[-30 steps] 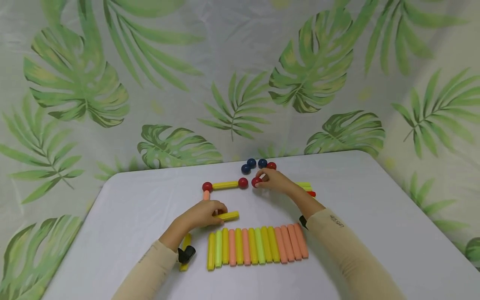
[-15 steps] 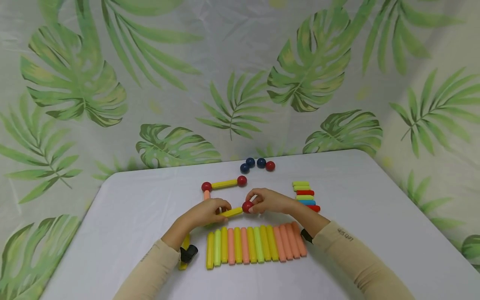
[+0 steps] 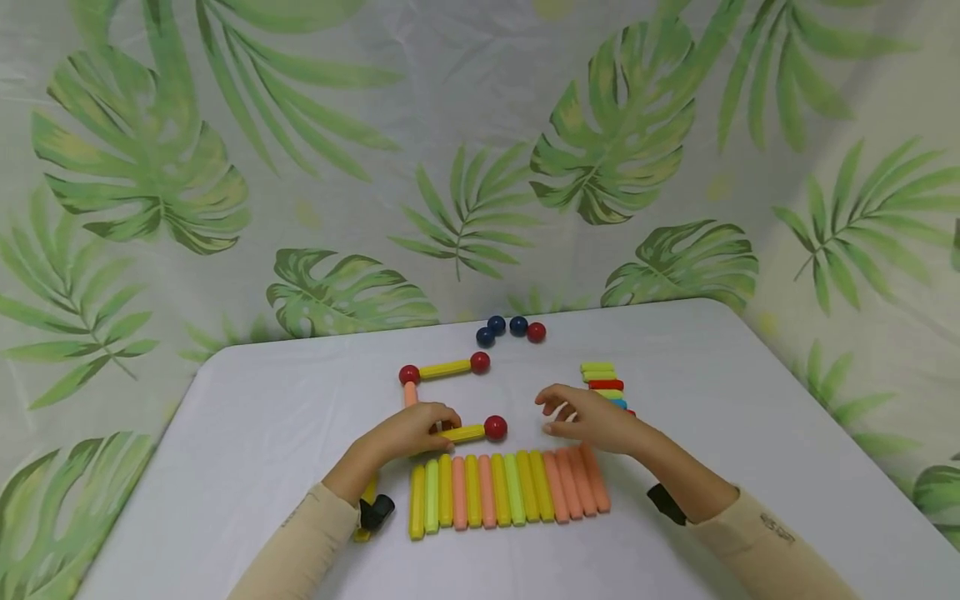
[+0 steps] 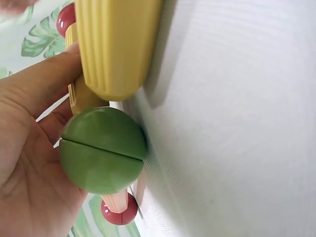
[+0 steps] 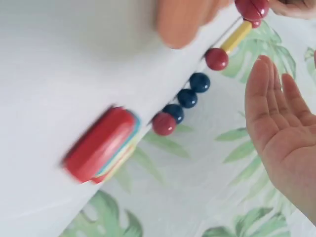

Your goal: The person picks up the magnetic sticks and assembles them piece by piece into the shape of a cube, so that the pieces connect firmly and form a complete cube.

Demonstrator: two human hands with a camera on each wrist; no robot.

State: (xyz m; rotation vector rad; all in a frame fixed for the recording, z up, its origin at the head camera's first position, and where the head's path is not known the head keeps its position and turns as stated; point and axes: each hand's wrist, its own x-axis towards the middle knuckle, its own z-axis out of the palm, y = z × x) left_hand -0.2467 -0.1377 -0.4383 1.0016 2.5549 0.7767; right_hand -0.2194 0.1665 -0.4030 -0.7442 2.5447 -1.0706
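My left hand [image 3: 416,429] pinches a yellow ridged stick [image 3: 467,433] lying low over the table, a red ball [image 3: 496,428] at its right end. In the left wrist view a green ball [image 4: 103,150] with a slit sits by the palm, at the stick's other end. A pink stick [image 4: 117,201] runs from it to another red ball [image 4: 121,212]. Farther back, a yellow stick [image 3: 445,369] joins two red balls, and the pink stick meets the left one. My right hand [image 3: 588,417] hovers right of the stick, fingers loosely bent and holding nothing.
Yellow, green and pink sticks [image 3: 487,490] form a row in front of the hands. Blue balls [image 3: 497,325] and a red ball [image 3: 536,332] lie at the table's back edge. Short coloured sticks [image 3: 606,385] are stacked on the right. Another yellow stick [image 3: 363,535] is under the left wrist.
My right hand brought a red ball to the yellow stick's right end, let go of it and drew away to the right. The left hand stays on the stick.
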